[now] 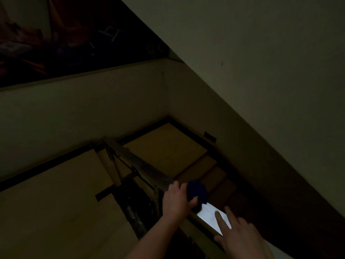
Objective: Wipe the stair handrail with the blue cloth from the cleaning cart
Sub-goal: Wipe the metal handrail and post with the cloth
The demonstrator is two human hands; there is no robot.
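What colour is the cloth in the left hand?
Dark blue. The cloth shows in the head view, bunched in the left hand on the handrail.

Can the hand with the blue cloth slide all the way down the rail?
Probably yes. The left hand presses the blue cloth on the handrail, whose top looks bare down to the landing, though it's dark.

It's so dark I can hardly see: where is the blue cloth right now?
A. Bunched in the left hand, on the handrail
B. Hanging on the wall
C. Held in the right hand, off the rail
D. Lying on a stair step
A: the left hand grips the bunched blue cloth on top of the handrail, while the right hand rests bare and flat on the rail nearer the camera.
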